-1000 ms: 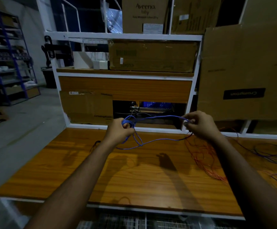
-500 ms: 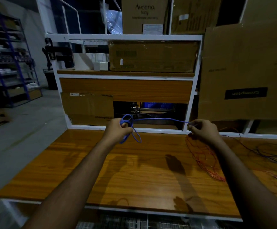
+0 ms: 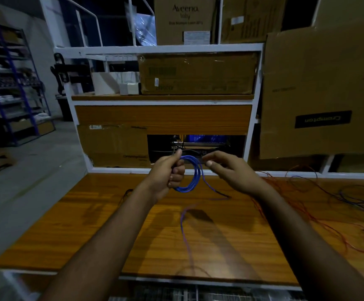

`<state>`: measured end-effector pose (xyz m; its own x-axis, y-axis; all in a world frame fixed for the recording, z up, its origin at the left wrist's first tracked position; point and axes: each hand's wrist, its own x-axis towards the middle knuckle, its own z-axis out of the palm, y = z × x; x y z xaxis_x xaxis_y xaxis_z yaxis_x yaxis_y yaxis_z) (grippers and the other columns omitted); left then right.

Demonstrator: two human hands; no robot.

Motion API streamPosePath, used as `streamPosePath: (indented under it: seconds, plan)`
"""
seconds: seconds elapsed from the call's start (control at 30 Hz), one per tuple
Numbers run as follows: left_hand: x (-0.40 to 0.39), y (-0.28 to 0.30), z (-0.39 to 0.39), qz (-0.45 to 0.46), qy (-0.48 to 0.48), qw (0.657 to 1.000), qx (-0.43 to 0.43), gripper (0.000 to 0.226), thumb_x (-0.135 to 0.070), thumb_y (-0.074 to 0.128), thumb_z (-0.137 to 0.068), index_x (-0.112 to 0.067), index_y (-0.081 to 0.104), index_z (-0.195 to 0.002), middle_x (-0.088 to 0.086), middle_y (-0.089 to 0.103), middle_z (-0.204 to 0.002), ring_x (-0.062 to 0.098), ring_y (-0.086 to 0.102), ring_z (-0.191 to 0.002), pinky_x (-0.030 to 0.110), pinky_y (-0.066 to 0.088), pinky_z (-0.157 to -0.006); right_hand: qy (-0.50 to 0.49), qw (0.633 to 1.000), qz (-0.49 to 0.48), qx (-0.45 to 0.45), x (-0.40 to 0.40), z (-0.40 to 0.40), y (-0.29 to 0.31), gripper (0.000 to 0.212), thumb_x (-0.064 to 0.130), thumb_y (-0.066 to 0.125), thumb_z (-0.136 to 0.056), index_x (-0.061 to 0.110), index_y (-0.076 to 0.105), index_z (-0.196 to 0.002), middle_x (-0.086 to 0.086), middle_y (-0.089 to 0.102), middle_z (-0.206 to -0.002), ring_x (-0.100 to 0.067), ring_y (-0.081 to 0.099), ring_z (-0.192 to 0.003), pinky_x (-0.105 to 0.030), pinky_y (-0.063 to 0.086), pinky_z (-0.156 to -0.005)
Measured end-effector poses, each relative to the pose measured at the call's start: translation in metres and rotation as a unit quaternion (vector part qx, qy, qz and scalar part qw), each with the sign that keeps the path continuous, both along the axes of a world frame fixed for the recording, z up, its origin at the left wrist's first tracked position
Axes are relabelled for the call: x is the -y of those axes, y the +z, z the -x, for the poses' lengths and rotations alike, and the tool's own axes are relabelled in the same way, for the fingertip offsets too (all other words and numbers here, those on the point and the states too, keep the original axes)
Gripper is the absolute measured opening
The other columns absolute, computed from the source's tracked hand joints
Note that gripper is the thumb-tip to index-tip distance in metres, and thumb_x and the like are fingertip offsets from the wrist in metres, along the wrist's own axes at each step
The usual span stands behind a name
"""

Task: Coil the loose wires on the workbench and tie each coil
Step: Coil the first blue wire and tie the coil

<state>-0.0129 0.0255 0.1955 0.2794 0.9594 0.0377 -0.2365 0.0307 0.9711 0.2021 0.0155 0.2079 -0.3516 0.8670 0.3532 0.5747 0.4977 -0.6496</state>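
My left hand point(image 3: 172, 173) grips a small coil of blue wire point(image 3: 190, 181) above the back of the wooden workbench point(image 3: 85, 227). The coil's loose tail point(image 3: 182, 224) drops from the loops onto the bench and trails toward the front edge. My right hand point(image 3: 231, 170) hovers just right of the coil, its thumb and forefinger tips near the top loops and its fingers fairly straight. The tail does not pass through that hand. Loose red wires point(image 3: 285, 205) lie tangled on the bench under my right forearm.
Dark blue and purple wires point(image 3: 350, 198) spread over the bench's right end. A white-framed shelf unit point(image 3: 165, 102) with cardboard boxes rises behind the bench. A large Crompton carton point(image 3: 322, 94) leans at the right. Open floor and blue racking lie to the left.
My right hand came left from a stretched-out span of blue wire to the coil. The straight run is now wound into the loops, and the tail has fallen onto the bench.
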Motion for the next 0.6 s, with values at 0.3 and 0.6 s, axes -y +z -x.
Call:
streamPosePath:
  seconds: [0.3,0.6]
  plan:
    - [0.004,0.015,0.004,0.012,-0.061,0.995,0.083,0.034,-0.041,0.045,-0.096,-0.016,0.043,-0.072,-0.007,0.028,-0.054,0.002,0.023,-0.038,0.02,0.01,-0.041,0.098,0.979,0.148,-0.1,0.005,0.008,-0.008,0.026,0.014,0.063,-0.094,0.02,0.059,-0.119,-0.001,0.068,-0.108,-0.012,0.065,-0.102,-0.031,0.053,-0.089]
    - [0.003,0.015,-0.002,-0.023,-0.043,0.996,0.081,0.036,-0.043,0.04,-0.101,-0.017,0.044,-0.077,-0.008,0.03,-0.054,0.005,0.026,-0.042,0.022,0.018,-0.044,-0.078,0.987,-0.028,-0.136,0.017,0.038,-0.027,0.022,0.044,0.051,-0.099,0.022,0.052,-0.095,-0.002,0.054,-0.096,-0.015,0.053,-0.082,-0.027,0.045,-0.067]
